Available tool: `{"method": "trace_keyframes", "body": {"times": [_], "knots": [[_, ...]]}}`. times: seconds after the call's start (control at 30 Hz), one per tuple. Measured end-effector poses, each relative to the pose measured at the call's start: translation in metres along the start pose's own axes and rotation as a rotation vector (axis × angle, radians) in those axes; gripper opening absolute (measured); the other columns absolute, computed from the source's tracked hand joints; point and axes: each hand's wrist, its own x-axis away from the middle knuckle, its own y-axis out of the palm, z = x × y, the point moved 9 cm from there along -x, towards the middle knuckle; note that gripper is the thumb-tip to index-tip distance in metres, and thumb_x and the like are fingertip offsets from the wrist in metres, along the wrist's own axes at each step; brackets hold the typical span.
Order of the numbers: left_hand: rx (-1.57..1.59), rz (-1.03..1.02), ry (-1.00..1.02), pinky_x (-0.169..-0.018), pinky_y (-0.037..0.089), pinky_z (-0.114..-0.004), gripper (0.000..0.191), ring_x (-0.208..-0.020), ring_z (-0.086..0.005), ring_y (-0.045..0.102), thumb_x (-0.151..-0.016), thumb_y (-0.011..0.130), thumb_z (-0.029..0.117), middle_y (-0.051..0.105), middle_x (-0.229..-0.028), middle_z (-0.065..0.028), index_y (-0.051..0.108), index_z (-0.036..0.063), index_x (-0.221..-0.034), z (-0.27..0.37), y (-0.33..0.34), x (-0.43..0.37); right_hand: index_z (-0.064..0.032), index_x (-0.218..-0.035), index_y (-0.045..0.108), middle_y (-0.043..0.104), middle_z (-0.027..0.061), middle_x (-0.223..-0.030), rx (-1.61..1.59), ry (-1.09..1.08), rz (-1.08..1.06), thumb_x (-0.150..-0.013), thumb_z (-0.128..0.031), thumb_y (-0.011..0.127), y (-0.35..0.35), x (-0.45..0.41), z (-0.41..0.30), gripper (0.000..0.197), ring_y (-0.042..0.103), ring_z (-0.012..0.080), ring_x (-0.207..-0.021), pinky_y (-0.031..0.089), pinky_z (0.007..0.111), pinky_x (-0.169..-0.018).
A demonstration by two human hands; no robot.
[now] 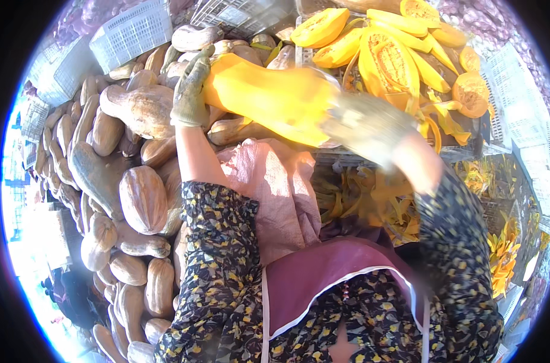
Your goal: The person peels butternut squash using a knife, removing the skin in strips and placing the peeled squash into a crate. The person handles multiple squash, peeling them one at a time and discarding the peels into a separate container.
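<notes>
A long peeled butternut-type pumpkin (266,95), bright yellow-orange, lies crosswise before me. My left hand (192,90), in a dirty work glove, grips its left end, thumb and fingers at the top. At the other end is my right hand (370,125), also gloved and strongly blurred; whether it holds a tool is hidden by the blur. Below the peeled pumpkin, a pink woven cloth (275,190) covers my lap, next to a maroon apron (334,281). A large unpeeled pumpkin (141,109) rests just left of my left hand.
Whole tan pumpkins (143,199) are heaped along my left side. Peeled and cut pumpkin pieces (388,63) are piled at the upper right. Peel strips (370,195) lie below my right forearm. White plastic crates (132,34) stand at the back left, with more crates (524,122) at right.
</notes>
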Motion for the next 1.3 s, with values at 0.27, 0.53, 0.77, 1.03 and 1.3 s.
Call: {"method": "trace_keyframes", "body": {"times": [0.27,0.53,0.77,1.03,1.3], "knots": [[-0.168,-0.052,0.121,-0.108,0.042,-0.040,0.047,-0.130,-0.0281,0.050,-0.098,0.054,0.030,0.049,-0.145,-0.0130,0.054,0.0042,-0.137,0.016,0.013,0.008,-0.0089,-0.130,0.056,0.065,0.0181,-0.116,0.050,0.082,-0.005,-0.102,-0.030,0.042,0.077,0.043,0.062,0.038,0.062,0.0310,-0.111,0.050,0.041,-0.097],[0.762,0.100,-0.457,-0.107,0.043,-0.043,0.065,-0.124,-0.0272,0.055,-0.097,0.048,0.059,0.058,-0.136,-0.0092,0.052,0.0085,-0.139,-0.076,-0.007,0.020,-0.0035,-0.127,0.057,0.063,0.0177,-0.119,-0.559,0.235,0.366,-0.095,-0.026,0.056,0.094,-0.006,0.134,0.040,0.061,0.0303,-0.110,0.047,0.041,-0.096],[0.540,-0.228,-0.480,-0.105,0.045,-0.041,0.054,-0.121,-0.0256,0.058,-0.099,0.055,0.045,0.062,-0.132,-0.0100,0.055,0.0056,-0.136,-0.082,0.010,0.013,0.0037,-0.120,0.063,0.068,0.0110,-0.099,-1.666,0.188,0.636,-0.098,-0.032,0.059,0.152,-0.026,0.145,0.043,0.065,0.0233,-0.098,0.053,0.038,-0.083],[-0.221,-0.261,-0.338,-0.109,0.040,-0.041,0.048,-0.136,-0.0231,0.044,-0.103,0.046,0.034,0.052,-0.145,-0.0060,0.047,0.0065,-0.143,-0.148,0.086,-0.042,0.0000,-0.117,0.061,0.069,0.0139,-0.103,-0.893,0.331,0.727,-0.095,-0.031,0.064,0.113,0.059,0.157,0.039,0.065,0.0218,-0.094,0.051,0.035,-0.083],[-1.275,-0.631,-0.114,-0.110,0.023,-0.067,0.043,-0.138,-0.0475,0.033,-0.097,0.037,0.057,0.057,-0.137,0.0019,0.064,0.0299,-0.116,-0.133,0.175,-0.006,-0.0048,-0.109,0.062,0.067,0.0159,-0.105,-0.657,0.241,0.701,-0.098,-0.038,0.059,0.086,0.036,0.209,0.035,0.066,0.0265,-0.094,0.051,0.038,-0.081]]}}
